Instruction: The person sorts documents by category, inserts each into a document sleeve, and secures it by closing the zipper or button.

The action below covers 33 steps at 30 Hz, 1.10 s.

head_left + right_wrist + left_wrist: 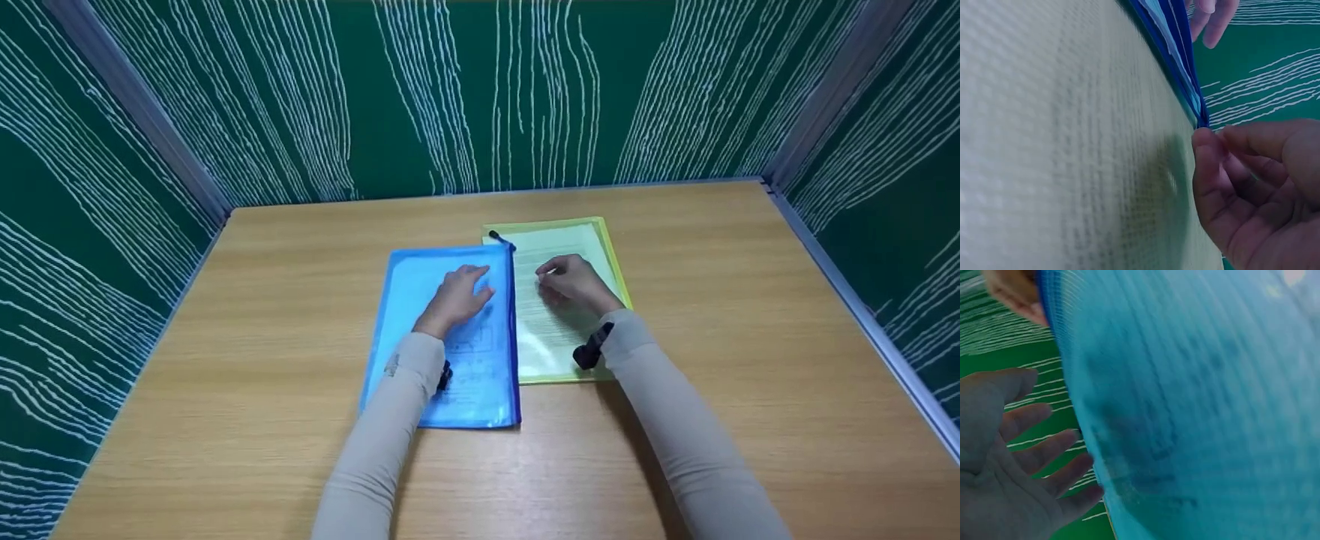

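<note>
A blue translucent zip pouch (469,382) with printed paper inside lies on the table, its dark blue zip edge along the right side. A black zip pull (495,236) lies at its top right corner. My left hand (456,300) is over the pouch, fingers extended and thumb apart; whether it touches the surface I cannot tell. Partly under the pouch is a yellow-green pouch (544,367) holding a printed sheet. Over that sheet, my right hand (574,281) has curled fingers, thumb and forefinger tips close together, right of the zip edge. Nothing held shows between them.
The wooden table (285,300) extends around both pouches. Green walls with white streaks (480,97) enclose its back and sides, with metal posts at the back corners. A dark wrist camera (592,346) sits on the right sleeve, over the yellow-green pouch.
</note>
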Each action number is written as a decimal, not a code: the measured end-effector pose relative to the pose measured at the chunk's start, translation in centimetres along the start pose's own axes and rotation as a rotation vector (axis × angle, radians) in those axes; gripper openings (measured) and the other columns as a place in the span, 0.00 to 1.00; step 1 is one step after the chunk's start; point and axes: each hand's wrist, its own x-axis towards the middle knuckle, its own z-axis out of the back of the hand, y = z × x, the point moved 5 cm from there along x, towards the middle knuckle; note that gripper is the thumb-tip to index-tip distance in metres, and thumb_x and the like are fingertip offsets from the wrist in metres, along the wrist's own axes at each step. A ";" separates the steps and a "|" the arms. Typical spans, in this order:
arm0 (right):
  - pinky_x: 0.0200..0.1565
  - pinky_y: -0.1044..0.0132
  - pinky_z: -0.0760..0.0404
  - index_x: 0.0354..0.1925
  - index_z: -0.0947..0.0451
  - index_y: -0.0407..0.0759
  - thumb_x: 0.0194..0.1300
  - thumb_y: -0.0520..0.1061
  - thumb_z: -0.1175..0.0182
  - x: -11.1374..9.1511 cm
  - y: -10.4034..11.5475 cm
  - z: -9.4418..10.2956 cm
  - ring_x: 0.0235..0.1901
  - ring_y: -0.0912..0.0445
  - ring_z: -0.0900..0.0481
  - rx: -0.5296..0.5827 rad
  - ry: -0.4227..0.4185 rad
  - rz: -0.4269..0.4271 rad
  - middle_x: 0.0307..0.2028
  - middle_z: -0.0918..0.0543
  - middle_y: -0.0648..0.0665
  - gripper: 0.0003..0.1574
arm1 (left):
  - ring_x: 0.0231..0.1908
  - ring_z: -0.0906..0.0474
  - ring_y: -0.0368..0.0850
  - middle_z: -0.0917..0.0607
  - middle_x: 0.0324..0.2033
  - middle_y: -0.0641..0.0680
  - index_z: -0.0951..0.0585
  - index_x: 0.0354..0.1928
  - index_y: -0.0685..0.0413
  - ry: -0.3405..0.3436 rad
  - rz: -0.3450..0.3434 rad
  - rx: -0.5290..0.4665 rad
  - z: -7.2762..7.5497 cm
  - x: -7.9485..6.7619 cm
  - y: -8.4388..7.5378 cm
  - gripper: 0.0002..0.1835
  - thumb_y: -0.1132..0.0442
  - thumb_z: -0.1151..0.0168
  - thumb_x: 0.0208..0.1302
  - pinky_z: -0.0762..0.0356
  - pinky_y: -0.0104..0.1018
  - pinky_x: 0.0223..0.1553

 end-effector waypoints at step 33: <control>0.63 0.49 0.28 0.65 0.30 0.48 0.73 0.38 0.52 5.7 2.9 -1.0 0.59 0.47 0.26 -0.452 -0.017 0.202 0.61 0.25 0.41 0.25 | 0.75 0.66 0.61 0.60 0.77 0.53 0.57 0.76 0.33 0.178 0.144 0.378 -1.3 1.8 1.4 0.36 0.33 0.67 0.71 0.59 0.64 0.71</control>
